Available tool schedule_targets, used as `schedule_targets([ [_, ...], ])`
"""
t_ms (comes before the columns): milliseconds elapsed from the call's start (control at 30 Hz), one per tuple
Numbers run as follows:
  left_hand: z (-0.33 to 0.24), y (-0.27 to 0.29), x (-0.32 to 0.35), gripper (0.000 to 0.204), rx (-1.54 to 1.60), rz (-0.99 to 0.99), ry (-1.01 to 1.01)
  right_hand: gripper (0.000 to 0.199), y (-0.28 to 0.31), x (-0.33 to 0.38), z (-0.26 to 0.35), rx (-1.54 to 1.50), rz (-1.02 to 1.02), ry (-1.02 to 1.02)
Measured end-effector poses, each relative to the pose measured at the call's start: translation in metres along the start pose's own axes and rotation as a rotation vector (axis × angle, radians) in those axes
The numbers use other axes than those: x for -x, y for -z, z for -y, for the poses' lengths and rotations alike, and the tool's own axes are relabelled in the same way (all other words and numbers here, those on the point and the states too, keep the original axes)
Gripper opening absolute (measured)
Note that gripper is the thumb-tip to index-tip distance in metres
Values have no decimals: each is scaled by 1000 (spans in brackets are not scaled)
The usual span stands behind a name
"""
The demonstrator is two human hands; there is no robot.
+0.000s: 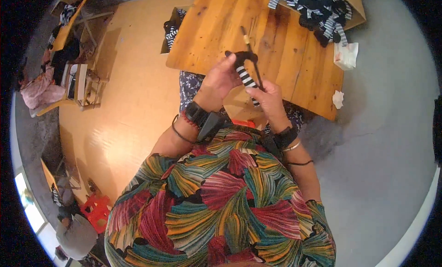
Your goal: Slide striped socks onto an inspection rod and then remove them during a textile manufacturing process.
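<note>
Over the near edge of the wooden table, I hold a small cloth piece (246,76) with a black end and a black-and-white striped body, like part of a soft toy. My left hand (220,80) grips its black end, the thumb on top. My right hand (270,99) pinches the lower striped part. A thin dark stick (254,64) with a pale tan band slants along the piece, its lower end at my right fingers. Whether the stick enters the cloth is hard to see.
The wooden table (294,59) bears a cardboard box (357,11) heaped with striped and black cloth pieces (324,13). Beside it are a tissue pack (346,55) and crumpled white paper (338,99). Another box (165,43) stands left. A person (76,237) sits near a red stool (95,213).
</note>
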State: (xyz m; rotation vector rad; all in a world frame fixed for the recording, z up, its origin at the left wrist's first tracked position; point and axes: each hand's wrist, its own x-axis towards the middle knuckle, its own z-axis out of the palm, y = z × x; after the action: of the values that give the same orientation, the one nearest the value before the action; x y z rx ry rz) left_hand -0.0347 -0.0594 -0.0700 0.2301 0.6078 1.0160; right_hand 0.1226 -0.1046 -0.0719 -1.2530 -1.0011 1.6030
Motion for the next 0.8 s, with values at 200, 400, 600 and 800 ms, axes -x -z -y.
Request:
schedule_targets([
  [200,16,33,-10,19,42,-102,-56,14,-7,-6,-12,59,103,-64],
  [400,9,29,-8,8,124,-247,-196,14,-1,-10,-26,-4,163,-218],
  [600,-27,45,-20,10,99,-278,-275,10,-8,-32,-34,145,245,-176],
  [800,-160,76,-30,15,-376,-449,-627,22,54,-88,-30,494,12,98],
])
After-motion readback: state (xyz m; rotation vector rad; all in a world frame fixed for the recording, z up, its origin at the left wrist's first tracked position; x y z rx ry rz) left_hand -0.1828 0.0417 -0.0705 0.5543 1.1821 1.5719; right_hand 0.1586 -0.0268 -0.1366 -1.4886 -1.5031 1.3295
